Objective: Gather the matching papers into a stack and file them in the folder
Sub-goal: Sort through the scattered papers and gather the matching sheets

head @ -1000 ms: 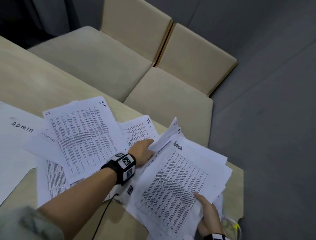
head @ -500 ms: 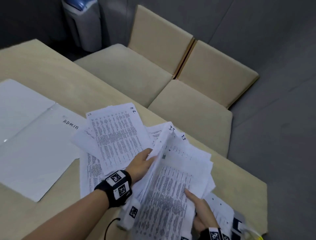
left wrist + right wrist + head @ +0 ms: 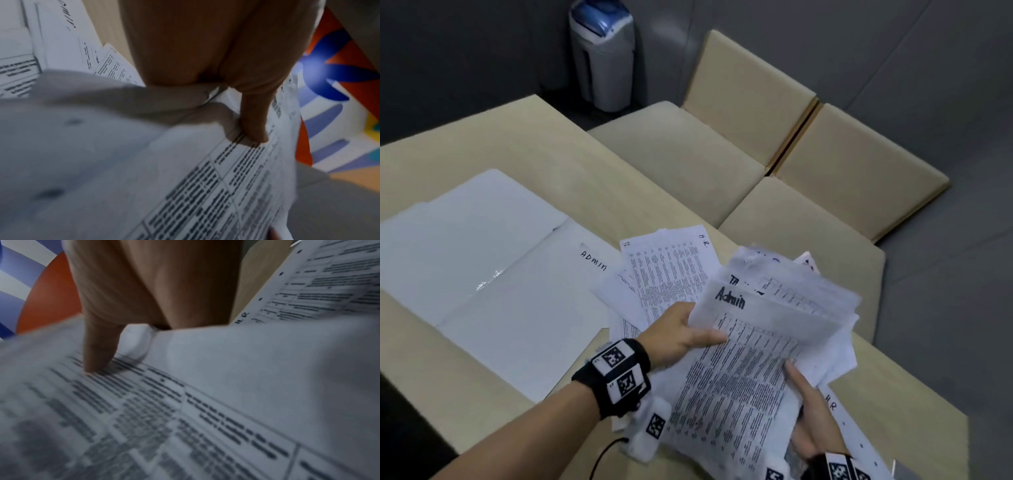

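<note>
Over the near right of the worktop (image 3: pixel 524 137), both hands have a sheaf of printed papers (image 3: pixel 750 370) lifted clear, the top sheet headed "Admin" in marker. Left hand (image 3: pixel 678 337) grips the sheaf's left edge, thumb on top; right hand (image 3: pixel 812 423) holds the lower right edge, thumb laid on the print. Each grip is closed on the sheaf.

Left wrist view catches what the head view cannot: the thumb (image 3: pixel 254 116) pressing flat on a table row, with a bright orange, blue and white pattern beyond the paper's edge. Right wrist view shows the right hand's thumb (image 3: pixel 98 347) on the text too, and a punched sheet marked "H.R" (image 3: pixel 329 280) lying on the worktop past the sheaf.

The sheaf's right corner hangs close to the worktop's far edge, where two beige chairs (image 3: pixel 688 150) are drawn up. Bare wood lies beyond the folder.

The open white folder (image 3: pixel 482 257), lettered "ADMIN", lies flat at the left, with no sheets in it; loose sheets (image 3: pixel 667 270), one marked "H.R", are spread just to its right. A grey bin (image 3: pixel 604 58) stands by the wall.
</note>
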